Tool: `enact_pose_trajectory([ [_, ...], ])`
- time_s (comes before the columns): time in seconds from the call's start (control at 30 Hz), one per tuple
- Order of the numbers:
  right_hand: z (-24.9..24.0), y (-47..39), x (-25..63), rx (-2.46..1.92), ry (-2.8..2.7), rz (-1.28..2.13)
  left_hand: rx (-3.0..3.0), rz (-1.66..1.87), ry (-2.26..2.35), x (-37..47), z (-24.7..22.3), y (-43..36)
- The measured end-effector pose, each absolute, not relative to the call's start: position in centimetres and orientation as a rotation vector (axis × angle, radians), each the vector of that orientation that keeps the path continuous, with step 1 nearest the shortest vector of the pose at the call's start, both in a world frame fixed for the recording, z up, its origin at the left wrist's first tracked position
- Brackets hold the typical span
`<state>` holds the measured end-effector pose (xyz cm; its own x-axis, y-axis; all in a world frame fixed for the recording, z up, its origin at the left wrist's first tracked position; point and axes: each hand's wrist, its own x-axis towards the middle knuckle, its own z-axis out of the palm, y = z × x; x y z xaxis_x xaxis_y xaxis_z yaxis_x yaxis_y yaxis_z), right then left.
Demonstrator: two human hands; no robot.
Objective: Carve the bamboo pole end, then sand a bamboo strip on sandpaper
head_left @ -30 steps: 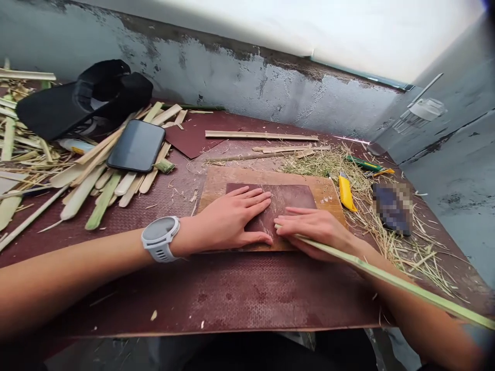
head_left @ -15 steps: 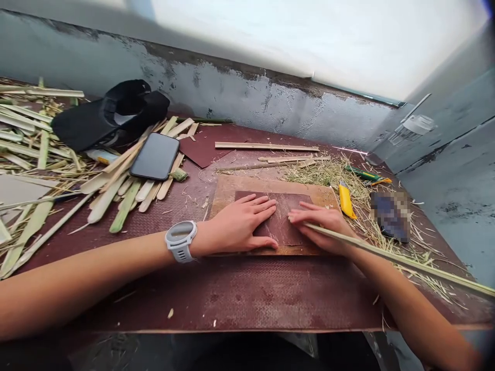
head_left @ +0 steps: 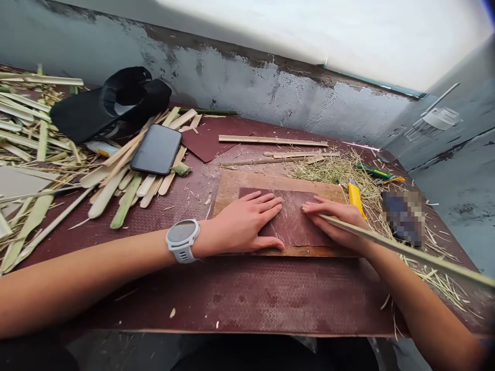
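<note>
Pale green strip (head_left: 425, 257): enters at the right edge of the frame, ends at the right hand (head_left: 336, 219) near the centre. Right fingers pinch its tip low over the maroon sheet (head_left: 292, 219). Left hand (head_left: 249, 221) flat on the sheet, fingers spread, gripping nothing I can see; underside hidden. Change: right hand has slid rightward, widening the gap between the hands. My reading: strip being drawn across the sheet while the left steadies it. Sheet lies on the board (head_left: 232, 185). Beyond: cutter (head_left: 356, 197) right of centre, shavings (head_left: 320, 171), phone (head_left: 157, 149) and cap (head_left: 83, 116) upper left.
</note>
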<state>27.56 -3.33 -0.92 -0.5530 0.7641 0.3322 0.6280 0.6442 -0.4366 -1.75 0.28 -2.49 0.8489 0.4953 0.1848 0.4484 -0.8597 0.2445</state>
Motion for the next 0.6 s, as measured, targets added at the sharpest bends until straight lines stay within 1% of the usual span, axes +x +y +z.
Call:
enact_pose_trajectory([
  [0.13,-1.3,-3.4,27.8,-0.887,-2.471,0.449,2.817,0.366,0.728,-1.7,-2.5,0.2],
  [0.27,-1.6,-3.1,28.5,-1.028,-2.418,0.326,2.780,0.359,0.750,-1.7,-2.4,0.2],
  [0.4,-1.6,-2.9,29.3,-0.888,-2.483,0.463,2.765,0.357,0.734,-1.7,-2.3,0.3],
  [0.53,-1.4,-2.7,29.5,-0.966,-2.436,0.327,2.763,0.343,0.746,-1.6,-2.2,0.3],
  [0.6,-1.3,-2.8,29.3,-0.907,-2.447,0.354,2.768,0.334,0.748,-1.6,-2.2,0.3],
])
